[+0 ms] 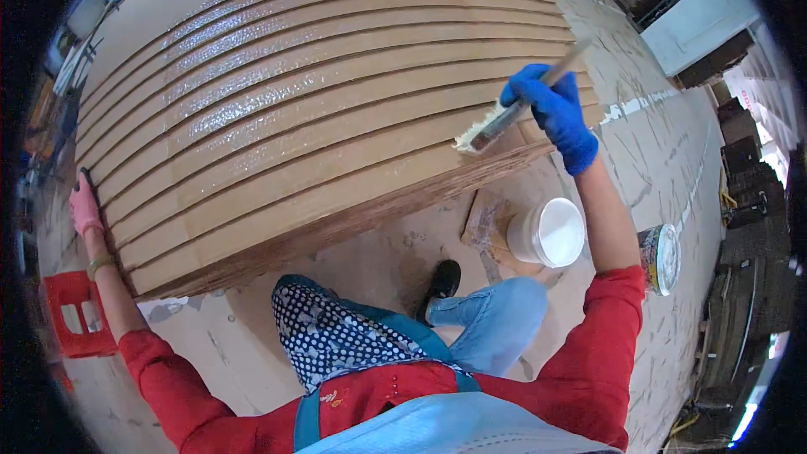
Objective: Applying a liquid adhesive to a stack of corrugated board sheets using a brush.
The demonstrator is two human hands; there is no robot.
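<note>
Brown cardboard sheets (353,118) lie in a thick stack before me, fanned so that their edges form overlapping strips. A wet, glossy coat shines on the upper left part of the strips. My right hand (551,109), in a blue glove, is closed round the handle of a flat brush (496,128). Its bristles carry pale paste and meet the strips near the stack's right front edge. My left hand (85,206), in a pink glove, rests along the left edge of the stack with its fingers stretched out, partly hidden by their small size and angle.
A white bucket (525,235) stands on a flattened cardboard piece (481,217) by my foot. Farther right is a paint-type pail (660,259). A red plastic crate or stool (77,315) sits at the left. Dark stacks (748,286) line the right side.
</note>
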